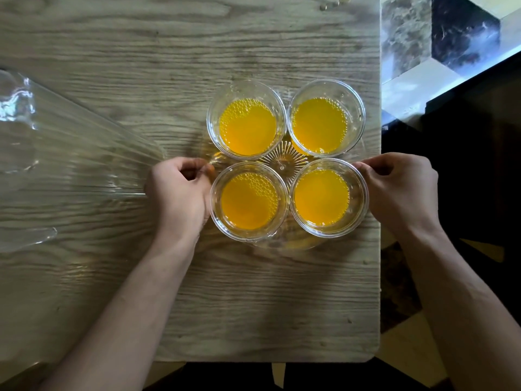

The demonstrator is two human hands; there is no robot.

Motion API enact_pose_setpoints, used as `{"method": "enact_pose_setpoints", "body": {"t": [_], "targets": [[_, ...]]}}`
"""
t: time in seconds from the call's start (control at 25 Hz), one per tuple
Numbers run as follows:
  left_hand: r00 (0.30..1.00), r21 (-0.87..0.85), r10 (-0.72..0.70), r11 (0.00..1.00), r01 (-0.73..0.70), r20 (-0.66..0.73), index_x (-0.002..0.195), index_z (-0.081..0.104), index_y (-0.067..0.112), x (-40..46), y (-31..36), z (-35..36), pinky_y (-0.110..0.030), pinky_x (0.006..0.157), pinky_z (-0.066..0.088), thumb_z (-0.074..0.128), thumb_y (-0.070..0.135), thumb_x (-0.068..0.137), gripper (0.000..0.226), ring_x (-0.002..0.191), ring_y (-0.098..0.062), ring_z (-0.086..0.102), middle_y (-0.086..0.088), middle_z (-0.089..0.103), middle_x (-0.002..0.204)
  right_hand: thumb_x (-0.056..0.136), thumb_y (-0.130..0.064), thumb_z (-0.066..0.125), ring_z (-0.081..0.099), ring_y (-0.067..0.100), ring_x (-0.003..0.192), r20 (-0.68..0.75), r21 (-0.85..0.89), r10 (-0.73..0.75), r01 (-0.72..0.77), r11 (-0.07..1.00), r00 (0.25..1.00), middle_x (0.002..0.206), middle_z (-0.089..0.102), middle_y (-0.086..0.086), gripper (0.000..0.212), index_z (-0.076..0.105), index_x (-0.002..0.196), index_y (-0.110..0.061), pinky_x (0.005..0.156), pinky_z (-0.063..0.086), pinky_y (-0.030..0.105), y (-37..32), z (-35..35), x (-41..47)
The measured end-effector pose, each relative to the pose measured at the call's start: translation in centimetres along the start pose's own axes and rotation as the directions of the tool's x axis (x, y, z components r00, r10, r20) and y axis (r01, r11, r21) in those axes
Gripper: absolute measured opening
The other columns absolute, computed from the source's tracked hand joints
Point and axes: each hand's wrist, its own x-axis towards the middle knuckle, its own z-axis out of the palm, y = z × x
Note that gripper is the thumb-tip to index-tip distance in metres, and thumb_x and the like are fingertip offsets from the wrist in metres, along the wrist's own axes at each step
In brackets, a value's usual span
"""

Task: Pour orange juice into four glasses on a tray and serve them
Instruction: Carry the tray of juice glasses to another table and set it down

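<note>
Both hands (180, 190) (400, 187) grip the clear tray (284, 162) bearing four unlabelled juice glasses (246, 121).

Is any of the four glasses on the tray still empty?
No. All four glasses on the clear tray hold orange juice, with each hand's grip at the tray's edge.

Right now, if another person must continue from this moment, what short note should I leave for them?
Left hand: fingers closed on the left rim of the clear glass tray.
Right hand: fingers pinched at the tray's right rim, beside the near right glass.
Things: four glasses stand on the tray near the right edge of the wooden table; far left glass, far right glass, near left glass. All four hold orange juice.
Done: pouring.
Left: lift the tray level, carry it and serve. I cannot tell if it is already off the table.
</note>
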Motion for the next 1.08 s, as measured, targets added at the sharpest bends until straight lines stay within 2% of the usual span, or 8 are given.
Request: {"method": "enact_pose_setpoints", "body": {"t": [0.16, 0.28, 0.44, 0.52, 0.64, 0.76, 0.92, 1.08], "targets": [[1.0, -0.017, -0.023, 1.0, 0.022, -0.005, 0.077, 0.073, 0.023, -0.4, 0.0, 0.2, -0.039, 0.073, 0.061, 0.077, -0.006, 0.091, 0.033, 0.067, -0.021, 0.068, -0.002, 0.074, 0.076, 0.089, -0.027, 0.076, 0.055, -0.019, 0.048, -0.025, -0.032, -0.014, 0.013, 0.999, 1.0, 0.062, 0.059, -0.019, 0.016, 0.081, 0.093, -0.012, 0.044, 0.037, -0.001, 0.5, 0.0, 0.4], [1.0, -0.032, -0.029, 0.999, 0.029, 0.007, 0.075, 0.072, 0.023, -0.7, 0.1, 0.2, -0.029, 0.063, 0.057, 0.073, -0.012, 0.09, 0.038, 0.064, -0.017, 0.066, 0.0, 0.073, 0.073, 0.088, -0.029, 0.076, 0.056, -0.009, 0.051, -0.033, -0.058, -0.045, 0.043, 0.997, 0.998, 0.062, 0.061, -0.016, 0.018, 0.082, 0.093, -0.012, 0.048, 0.039, -0.002, 0.8, -0.2, 0.4], [0.999, -0.053, -0.035, 0.998, 0.037, 0.025, 0.073, 0.072, 0.024, -1.0, 0.0, 0.1, -0.029, 0.059, 0.053, 0.074, -0.011, 0.089, 0.038, 0.058, -0.019, 0.064, 0.006, 0.071, 0.061, 0.088, -0.028, 0.076, 0.056, -0.008, 0.061, -0.041, -0.086, -0.067, 0.064, 0.994, 0.997, 0.068, 0.065, -0.007, 0.019, 0.082, 0.095, -0.011, 0.051, 0.04, -0.002, 1.0, -0.5, 0.3], [0.999, -0.051, -0.02, 0.998, 0.022, 0.031, 0.073, 0.073, 0.022, -1.3, 0.0, 0.0, -0.032, 0.06, 0.052, 0.071, -0.012, 0.089, 0.038, 0.06, -0.026, 0.064, -0.001, 0.07, 0.06, 0.088, -0.028, 0.076, 0.055, -0.009, 0.061, -0.046, -0.089, -0.071, 0.067, 0.994, 0.996, 0.071, 0.067, -0.004, 0.02, 0.082, 0.096, -0.011, 0.051, 0.039, 0.0, 1.1, -0.7, 0.2], [0.999, -0.065, 0.003, 0.998, 0.0, 0.037, 0.075, 0.073, 0.019, -2.2, 0.0, -0.1, -0.033, 0.059, 0.05, 0.062, -0.018, 0.088, 0.041, 0.062, -0.029, 0.062, -0.02, 0.07, 0.071, 0.088, -0.027, 0.076, 0.056, -0.009, 0.057, -0.039, -0.089, -0.074, 0.07, 0.994, 0.997, 0.076, 0.074, 0.0, 0.019, 0.082, 0.096, -0.011, 0.056, 0.041, 0.006, 0.9, -1.3, -0.1], [0.999, -0.065, -0.005, 0.998, 0.007, 0.032, 0.073, 0.073, 0.021, -3.0, -0.1, -0.4, -0.031, 0.056, 0.049, 0.061, -0.019, 0.087, 0.044, 0.06, -0.029, 0.062, -0.027, 0.073, 0.076, 0.088, -0.025, 0.077, 0.056, -0.018, 0.048, -0.011, -0.06, -0.06, 0.06, 0.996, 0.998, 0.064, 0.062, -0.015, 0.017, 0.081, 0.095, -0.01, 0.046, 0.038, -0.001, 0.7, -1.8, -0.4], [1.0, -0.043, -0.023, 0.999, 0.022, -0.019, 0.07, 0.074, 0.024, -4.0, -0.2, -1.0, -0.026, 0.05, 0.049, 0.065, -0.016, 0.085, 0.044, 0.048, -0.022, 0.06, -0.023, 0.077, 0.073, 0.088, -0.024, 0.077, 0.054, -0.022, 0.046, 0.011, -0.052, -0.075, 0.075, 0.996, 0.997, 0.062, 0.058, -0.018, 0.018, 0.081, 0.096, -0.008, 0.045, 0.039, -0.002, 0.5, -2.5, -1.1], [0.997, -0.028, -0.047, 0.999, 0.045, -0.055, 0.067, 0.076, 0.028, -5.3, -0.7, -1.8, -0.038, 0.064, 0.059, 0.069, -0.011, 0.082, 0.042, 0.053, -0.02, 0.066, -0.007, 0.079, 0.07, 0.089, -0.021, 0.076, 0.053, -0.022, 0.044, 0.042, -0.027, -0.097, 0.098, 0.995, 0.994, 0.062, 0.057, -0.016, 0.017, 0.08, 0.097, -0.006, 0.04, 0.035, -0.002, -0.1, -3.6, -2.2]]}}
